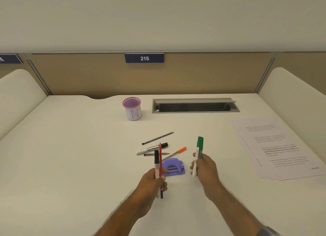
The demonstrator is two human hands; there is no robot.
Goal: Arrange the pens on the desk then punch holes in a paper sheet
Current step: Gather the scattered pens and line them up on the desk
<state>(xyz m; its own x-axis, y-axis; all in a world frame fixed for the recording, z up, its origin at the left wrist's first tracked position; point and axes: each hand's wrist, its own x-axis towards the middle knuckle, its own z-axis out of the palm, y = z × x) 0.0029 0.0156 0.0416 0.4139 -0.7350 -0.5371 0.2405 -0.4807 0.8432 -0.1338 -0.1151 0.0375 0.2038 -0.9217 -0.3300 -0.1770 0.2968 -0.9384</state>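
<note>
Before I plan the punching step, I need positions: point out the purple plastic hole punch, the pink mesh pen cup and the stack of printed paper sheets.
purple plastic hole punch [173, 166]: head view, on its arched top.
pink mesh pen cup [132, 110]: head view, on its white label.
stack of printed paper sheets [280, 147]: head view, on the top sheet's middle.

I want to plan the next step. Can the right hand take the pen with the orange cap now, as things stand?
Probably not yet: the right hand already grips a green marker. The orange-capped pen lies uncovered on the desk, so the path itself looks free.
</note>
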